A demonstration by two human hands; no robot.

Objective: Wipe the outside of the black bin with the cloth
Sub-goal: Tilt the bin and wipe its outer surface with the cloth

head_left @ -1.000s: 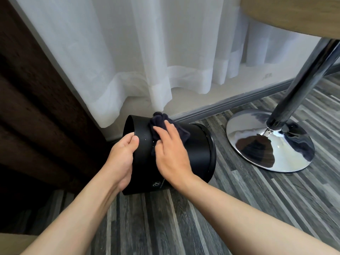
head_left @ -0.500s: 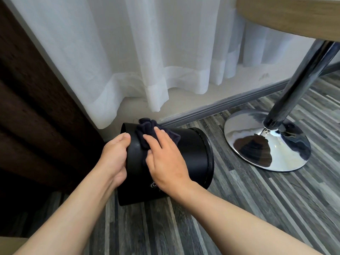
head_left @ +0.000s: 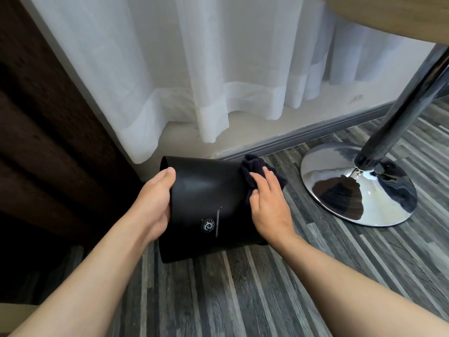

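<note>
One black bin (head_left: pixel 206 205), one cloth (head_left: pixel 252 166), two hands (both bare), one chrome table base (head_left: pixel 359 188).

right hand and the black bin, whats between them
In the head view, the dark cloth lies between the right hand and the black bin, pressed against the bin's right end. The left hand grips the other end bare.

The black bin (head_left: pixel 209 203) looks like smooth plastic with a soft sheen (a pale printed logo on its side). The cloth (head_left: pixel 252 166) is dark, matt fabric. The floor (head_left: pixel 243 295) shows streaked grey wood-grain planks; the table base (head_left: pixel 340 181) is mirror-bright chrome.
</note>
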